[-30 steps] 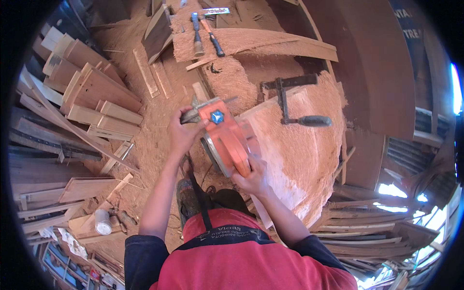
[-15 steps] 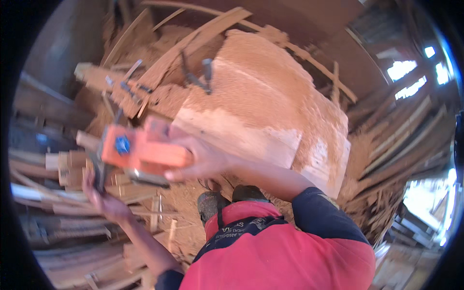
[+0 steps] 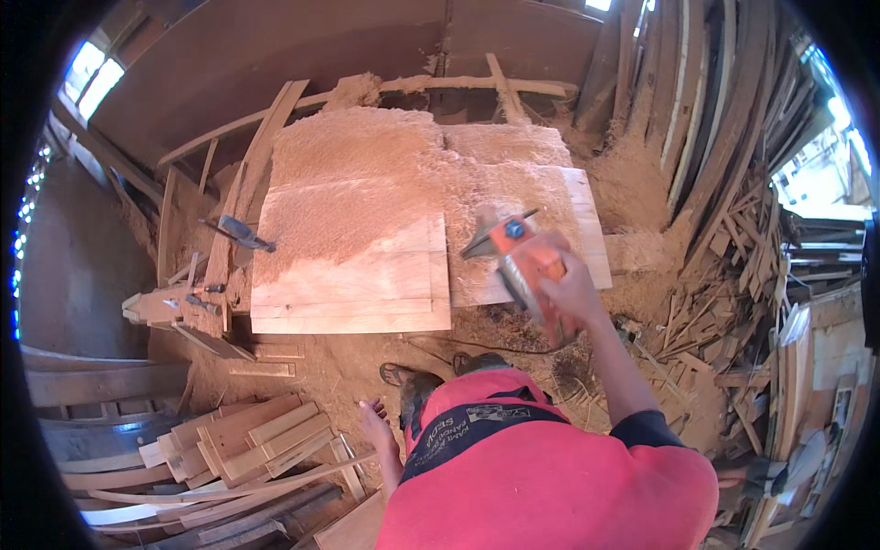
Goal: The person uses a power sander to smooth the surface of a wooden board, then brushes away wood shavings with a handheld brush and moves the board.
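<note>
My right hand [image 3: 572, 291] is wrapped around the handle of an orange electric hand planer [image 3: 524, 252] with a blue knob. The planer is tilted above the right part of the workbench; whether it touches anything there I cannot tell. Under it lie pale wooden panels [image 3: 367, 307], thickly strewn with wood shavings [image 3: 357, 160]. My left hand [image 3: 375, 423] hangs low beside my body, fingers apart, holding nothing. A dark clamp-like tool [image 3: 243, 233] sits at the left edge of the panels.
Left of the panels, small hand tools [image 3: 203, 298] lie on a wooden ledge. Stacked boards [image 3: 247, 440] fill the lower left. Long planks [image 3: 706, 119] lean at the right above a heap of offcuts [image 3: 738, 247]. A dark cable [image 3: 495, 350] runs along the floor near my feet.
The planer has swung from the left over to the right side of the panels in my right hand. My left hand has let go of it and dropped beside my body. The view has turned.
</note>
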Tool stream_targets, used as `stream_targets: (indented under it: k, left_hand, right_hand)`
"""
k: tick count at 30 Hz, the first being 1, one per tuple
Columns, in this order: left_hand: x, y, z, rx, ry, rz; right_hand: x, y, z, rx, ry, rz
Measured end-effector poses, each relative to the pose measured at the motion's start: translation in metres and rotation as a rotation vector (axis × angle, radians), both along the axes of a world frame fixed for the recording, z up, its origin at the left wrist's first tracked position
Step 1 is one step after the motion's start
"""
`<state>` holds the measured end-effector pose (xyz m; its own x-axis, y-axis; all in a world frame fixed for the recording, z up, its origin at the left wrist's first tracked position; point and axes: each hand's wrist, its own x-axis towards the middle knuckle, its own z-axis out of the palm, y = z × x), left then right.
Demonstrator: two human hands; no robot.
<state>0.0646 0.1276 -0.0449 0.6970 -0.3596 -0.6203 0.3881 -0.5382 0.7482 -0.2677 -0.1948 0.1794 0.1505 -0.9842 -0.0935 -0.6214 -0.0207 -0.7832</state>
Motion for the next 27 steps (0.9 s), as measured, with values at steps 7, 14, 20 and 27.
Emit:
stream_targets:
  k: [7,14,20,27]
  left_hand:
    - [-0.008,-0.018,0.028,-0.095,-0.143,-0.129]
    - [-0.028,-0.033,0.049,-0.066,-0.115,-0.111]
    - [-0.016,-0.04,0.049,-0.034,-0.124,-0.114]
    - [0.082,-0.088,0.05,-0.142,-0.42,-0.088]
  right_hand:
    - [-0.036,-0.112,-0.052,-0.3,0.227,-0.145]
    - [-0.05,-0.18,-0.106,-0.053,-0.071,-0.009]
    - [-0.051,-0.143,-0.082,-0.137,0.016,0.133]
    - [-0.037,-0.1,-0.062,-0.518,0.199,-0.14]
